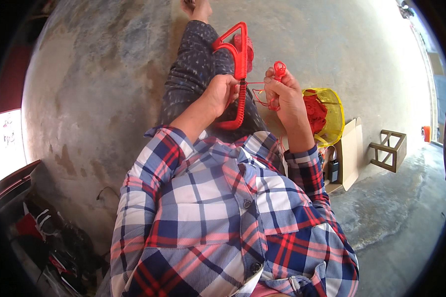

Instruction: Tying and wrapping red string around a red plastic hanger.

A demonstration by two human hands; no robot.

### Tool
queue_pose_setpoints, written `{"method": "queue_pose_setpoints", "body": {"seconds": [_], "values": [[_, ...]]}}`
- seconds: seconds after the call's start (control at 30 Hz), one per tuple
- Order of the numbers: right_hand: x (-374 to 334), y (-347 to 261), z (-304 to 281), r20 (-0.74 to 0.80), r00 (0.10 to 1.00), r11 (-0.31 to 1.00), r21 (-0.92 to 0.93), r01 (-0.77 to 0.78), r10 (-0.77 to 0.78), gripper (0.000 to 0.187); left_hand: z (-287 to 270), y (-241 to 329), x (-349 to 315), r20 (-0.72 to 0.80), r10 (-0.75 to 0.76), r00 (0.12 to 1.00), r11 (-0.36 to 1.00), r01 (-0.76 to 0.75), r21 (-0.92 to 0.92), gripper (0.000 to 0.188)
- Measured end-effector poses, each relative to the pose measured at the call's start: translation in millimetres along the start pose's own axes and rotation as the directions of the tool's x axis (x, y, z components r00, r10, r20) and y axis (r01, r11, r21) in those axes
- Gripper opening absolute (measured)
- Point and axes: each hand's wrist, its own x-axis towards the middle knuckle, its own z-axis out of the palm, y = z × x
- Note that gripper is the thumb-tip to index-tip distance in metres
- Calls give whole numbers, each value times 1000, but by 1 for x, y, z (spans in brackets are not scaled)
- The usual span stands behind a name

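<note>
My left hand (220, 94) is closed on a red frame (240, 54), a long angular loop with open ends to its shape, lying over my legs. A dark band (243, 82) crosses the frame beside my fingertips, and below it the side has close ridges, like wound cord. Off to the right, my right hand (286, 94) grips a small bundle of red cord (279, 69). From it a strand runs taut to the frame near the dark band. A loose loop of the cord hangs below that strand.
A yellow mesh basket (338, 111) with red material (314, 110) stands right of my forearm. Beside it is an opened cardboard box (352, 153) with a black device (333, 170). Farther right is a small wooden stool (389, 150). Cluttered items (54, 242) lie lower left.
</note>
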Motion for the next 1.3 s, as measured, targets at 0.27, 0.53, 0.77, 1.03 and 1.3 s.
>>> {"method": "queue_pose_setpoints", "body": {"seconds": [0.27, 0.53, 0.77, 1.03, 1.3], "values": [[-29, -9, 11, 166, 985, 984, 168, -66, 38, 13, -8, 0, 6, -50, 2, 999, 988, 6, 155, 7], [-26, -58, 4, 405, 904, 967, 251, 29, -133, 18, 47, 9, -36, 307, 763, 569, 106, -579, 808, 36], [22, 29, -19, 366, 928, 561, -754, 341, -72, 27, -10, 36, -25, -222, 457, 861, 703, -198, 683, 14], [29, 70, -6, 105, 992, 943, -319, 97, -66, 26, -6, 17, -18, -55, 679, 732, 415, -322, 851, 15], [-3, -2, 3, -6, 957, 946, -156, 286, -290, 26, 66, 48, -54, 76, 357, 931, 874, -361, 326, 5]]}}
